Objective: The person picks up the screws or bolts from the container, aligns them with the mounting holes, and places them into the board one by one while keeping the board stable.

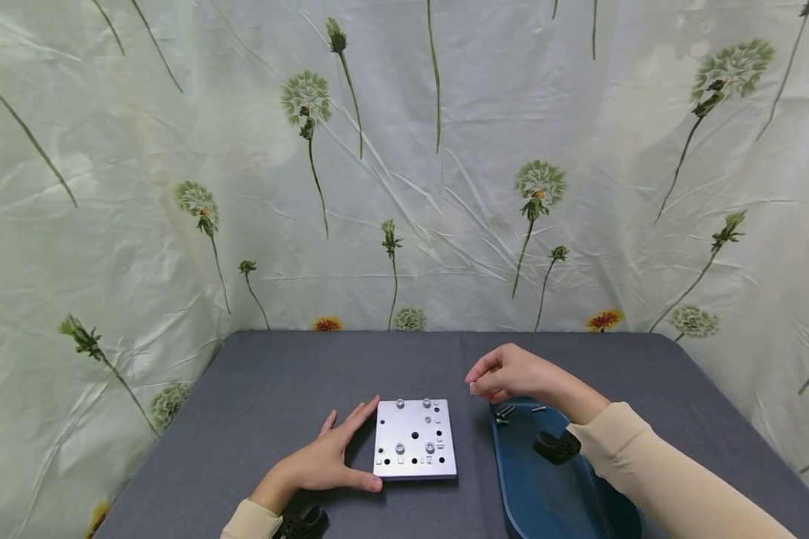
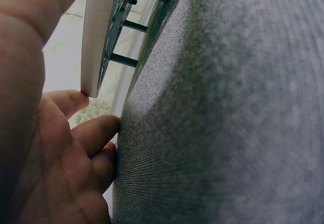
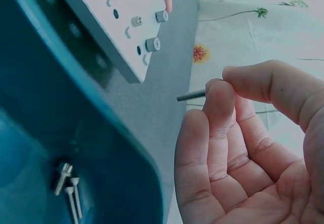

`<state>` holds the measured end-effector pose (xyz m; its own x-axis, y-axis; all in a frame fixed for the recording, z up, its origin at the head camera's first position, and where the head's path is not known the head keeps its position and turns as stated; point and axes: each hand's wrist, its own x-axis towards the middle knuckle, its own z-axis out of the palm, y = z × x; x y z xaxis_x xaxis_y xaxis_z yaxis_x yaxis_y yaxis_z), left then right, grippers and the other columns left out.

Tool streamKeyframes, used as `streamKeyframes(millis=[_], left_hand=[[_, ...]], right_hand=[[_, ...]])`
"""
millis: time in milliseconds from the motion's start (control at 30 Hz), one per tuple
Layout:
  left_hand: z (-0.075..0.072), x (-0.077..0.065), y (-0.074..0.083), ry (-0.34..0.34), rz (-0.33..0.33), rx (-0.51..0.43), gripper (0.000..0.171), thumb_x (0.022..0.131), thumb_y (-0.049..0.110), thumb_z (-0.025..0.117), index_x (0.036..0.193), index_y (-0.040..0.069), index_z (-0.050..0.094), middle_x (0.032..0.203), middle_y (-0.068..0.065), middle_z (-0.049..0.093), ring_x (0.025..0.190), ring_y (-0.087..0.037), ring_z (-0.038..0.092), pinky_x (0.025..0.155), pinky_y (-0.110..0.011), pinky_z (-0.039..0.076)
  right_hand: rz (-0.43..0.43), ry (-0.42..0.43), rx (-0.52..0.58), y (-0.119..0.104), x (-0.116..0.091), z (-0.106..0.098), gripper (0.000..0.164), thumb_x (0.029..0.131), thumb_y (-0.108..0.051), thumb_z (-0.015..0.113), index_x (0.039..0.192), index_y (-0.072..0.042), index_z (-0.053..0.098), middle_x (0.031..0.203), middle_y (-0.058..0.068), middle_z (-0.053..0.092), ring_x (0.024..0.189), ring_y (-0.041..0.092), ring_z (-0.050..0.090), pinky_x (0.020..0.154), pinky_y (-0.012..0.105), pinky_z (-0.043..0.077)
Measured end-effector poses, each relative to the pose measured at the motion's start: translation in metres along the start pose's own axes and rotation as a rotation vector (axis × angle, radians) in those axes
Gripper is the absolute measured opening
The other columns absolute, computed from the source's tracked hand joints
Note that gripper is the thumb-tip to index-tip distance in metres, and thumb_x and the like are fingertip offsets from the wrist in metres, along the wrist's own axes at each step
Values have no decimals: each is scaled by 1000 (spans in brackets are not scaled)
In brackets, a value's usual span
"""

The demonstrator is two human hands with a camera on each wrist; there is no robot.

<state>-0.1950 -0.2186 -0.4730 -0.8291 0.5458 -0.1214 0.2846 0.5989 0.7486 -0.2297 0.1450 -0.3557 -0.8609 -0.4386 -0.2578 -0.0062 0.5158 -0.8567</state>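
Observation:
A square silver metal plate [image 1: 414, 437] with holes, engraved marks and several socket-head screws lies on the grey cloth. My left hand [image 1: 330, 454] is spread along its left side, thumb by the near corner and fingers reaching to the far corner. In the left wrist view, threaded shanks [image 2: 124, 60] stick out beneath the plate, and one fingertip touches its edge. My right hand [image 1: 505, 374], raised to the right of the plate, pinches a small screw [image 3: 191, 96] between thumb and fingertip. The screw's threaded end shows; its head is hidden by the fingers.
Below the right forearm stands a blue tray [image 1: 503, 479], its raised rim close to the plate's right side. Several loose screws [image 3: 73, 198] lie in its far end. A flowered curtain [image 1: 404, 187] hangs behind the table [image 1: 297, 389].

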Motion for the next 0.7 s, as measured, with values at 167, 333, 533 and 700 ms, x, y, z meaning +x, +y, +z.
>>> streamKeyframes(millis=[167, 333, 533, 700], left_hand=[[1, 0, 0, -1, 1, -10, 126, 80, 45, 95, 175, 21, 15, 181, -14, 18, 168, -44, 10, 127, -77, -14], [1, 0, 0, 5, 3, -7, 127, 79, 44, 96, 175, 20, 16, 181, -14, 18, 169, -43, 10, 127, -77, -14], [1, 0, -1, 6, 1, -6, 128, 78, 43, 97, 175, 20, 16, 181, -14, 19, 168, -43, 10, 127, -77, -14], [0, 1, -1, -2, -1, -10, 128, 79, 43, 97, 175, 20, 16, 181, -13, 18, 169, -43, 10, 127, -76, -13]], right_hand=[[4, -3, 14, -7, 5, 5, 19, 96, -13, 75, 111, 0, 78, 93, 3, 76, 78, 13, 63, 79, 31, 61], [-7, -5, 12, -13, 10, 12, 19, 95, -12, 76, 110, 0, 79, 88, 1, 74, 78, 13, 62, 77, 30, 60], [-5, -7, 3, -17, 16, 20, 18, 96, -13, 76, 109, -2, 79, 97, 8, 78, 79, 13, 64, 80, 33, 63], [-12, -19, 5, -18, 21, 26, 18, 96, -14, 76, 109, -2, 79, 97, 7, 78, 81, 15, 66, 83, 36, 64]])
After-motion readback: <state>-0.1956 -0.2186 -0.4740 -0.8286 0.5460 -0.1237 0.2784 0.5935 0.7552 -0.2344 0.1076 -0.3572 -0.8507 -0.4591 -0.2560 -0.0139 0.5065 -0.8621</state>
